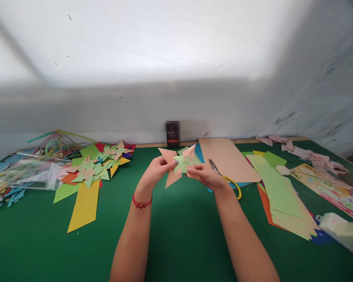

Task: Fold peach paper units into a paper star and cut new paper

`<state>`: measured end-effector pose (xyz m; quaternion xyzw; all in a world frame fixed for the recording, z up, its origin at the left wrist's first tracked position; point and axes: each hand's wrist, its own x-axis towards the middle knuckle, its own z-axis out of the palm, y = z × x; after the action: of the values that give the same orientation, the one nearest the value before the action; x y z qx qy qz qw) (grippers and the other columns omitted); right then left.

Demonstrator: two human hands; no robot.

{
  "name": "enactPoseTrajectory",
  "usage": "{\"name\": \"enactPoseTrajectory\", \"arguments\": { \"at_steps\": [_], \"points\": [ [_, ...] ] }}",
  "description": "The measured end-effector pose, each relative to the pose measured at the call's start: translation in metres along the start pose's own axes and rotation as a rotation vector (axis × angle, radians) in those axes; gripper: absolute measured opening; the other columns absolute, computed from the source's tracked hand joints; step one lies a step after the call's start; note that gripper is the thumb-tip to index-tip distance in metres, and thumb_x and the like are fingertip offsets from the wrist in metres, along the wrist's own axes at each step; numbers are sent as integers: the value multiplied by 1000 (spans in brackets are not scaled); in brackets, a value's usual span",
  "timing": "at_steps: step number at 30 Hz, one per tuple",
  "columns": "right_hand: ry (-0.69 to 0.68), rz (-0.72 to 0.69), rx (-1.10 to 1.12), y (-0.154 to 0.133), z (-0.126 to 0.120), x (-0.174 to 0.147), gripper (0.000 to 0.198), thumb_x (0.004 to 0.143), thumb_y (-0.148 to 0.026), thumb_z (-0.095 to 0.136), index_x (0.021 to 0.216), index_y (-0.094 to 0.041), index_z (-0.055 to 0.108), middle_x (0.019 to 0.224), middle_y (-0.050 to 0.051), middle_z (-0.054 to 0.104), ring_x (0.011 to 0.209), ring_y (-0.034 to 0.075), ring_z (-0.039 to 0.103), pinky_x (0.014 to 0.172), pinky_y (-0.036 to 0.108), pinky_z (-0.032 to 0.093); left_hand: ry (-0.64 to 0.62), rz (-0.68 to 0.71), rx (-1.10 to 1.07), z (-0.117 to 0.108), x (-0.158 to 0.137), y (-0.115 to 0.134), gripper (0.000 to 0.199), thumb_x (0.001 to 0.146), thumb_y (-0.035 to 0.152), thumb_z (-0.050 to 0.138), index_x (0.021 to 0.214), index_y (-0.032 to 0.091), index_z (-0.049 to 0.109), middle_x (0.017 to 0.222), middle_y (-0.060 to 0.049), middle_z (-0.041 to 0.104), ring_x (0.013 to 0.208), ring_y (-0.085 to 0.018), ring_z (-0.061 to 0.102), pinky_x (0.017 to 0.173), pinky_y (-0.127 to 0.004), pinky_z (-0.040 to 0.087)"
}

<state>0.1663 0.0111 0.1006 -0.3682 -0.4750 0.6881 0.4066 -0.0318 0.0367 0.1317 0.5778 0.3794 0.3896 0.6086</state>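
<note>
Between my two hands, above the green table, is a folded paper star (pixel 181 164) in pale pink and light green, its pointed tips spreading outward. My left hand (pixel 157 171) pinches its left side, thumb on top near the green centre. On the right, the fingers of my right hand (pixel 207 176) are closed on its lower right edge. Just beyond my right hand lie scissors (pixel 228 181) with yellow handles, blades pointing away to the left. A pile of similar folded paper stars (pixel 91 170) sits to the left.
Colored paper strips (pixel 282 192) lie on the right, near a white device (pixel 332 223). Behind the scissors is a large pale pink sheet (pixel 226 156). A dark phone-like object (pixel 173 134) leans against the wall. A yellow strip (pixel 84 207) and plastic-bagged sticks (pixel 26 172) lie left.
</note>
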Motion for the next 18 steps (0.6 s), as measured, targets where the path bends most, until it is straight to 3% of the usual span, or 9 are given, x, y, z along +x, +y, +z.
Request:
{"name": "enactPoseTrajectory", "arguments": {
  "at_steps": [3, 7, 11, 15, 18],
  "points": [
    [57, 16, -93, -1, -3, -1, 31, 68, -44, 73, 82, -16, 73, 91, 6, 70, 92, 20, 60, 87, 34, 44, 48, -18, 79, 0, 2, -1, 25, 73, 37, 68, 84, 14, 66, 87, -6, 67, 80, -19, 60, 68, -26, 44],
    [83, 16, -186, -3, -6, -2, 34, 68, -46, 72, 84, -16, 73, 95, 7, 70, 95, 20, 61, 89, 34, 44, 121, 24, 12, -2, 3, -1, 29, 75, 38, 65, 94, 16, 66, 98, -9, 67, 94, -22, 61, 78, -31, 48],
    [155, 17, -255, -2, -9, -3, 44, 72, -53, 65, 97, -17, 71, 98, 8, 71, 96, 25, 62, 85, 37, 45, 144, 27, 24, -10, 3, -2, 30, 73, 37, 67, 94, 15, 66, 94, -9, 68, 89, -22, 63, 75, -32, 50],
    [300, -37, -350, -2, -11, -2, 47, 75, -57, 59, 102, -20, 69, 109, 8, 67, 106, 27, 58, 90, 38, 43, 368, 24, -19, -24, 8, -9, 31, 67, 37, 71, 86, 13, 64, 89, -9, 67, 78, -20, 64, 70, -32, 52],
    [393, -76, -415, -2, -13, -1, 45, 76, -56, 59, 100, -19, 68, 115, 9, 65, 112, 25, 54, 96, 37, 40, 532, 51, -51, -40, 16, -19, 35, 73, 36, 66, 99, 15, 57, 106, -14, 63, 97, -24, 62, 81, -36, 51]
  ]
}}
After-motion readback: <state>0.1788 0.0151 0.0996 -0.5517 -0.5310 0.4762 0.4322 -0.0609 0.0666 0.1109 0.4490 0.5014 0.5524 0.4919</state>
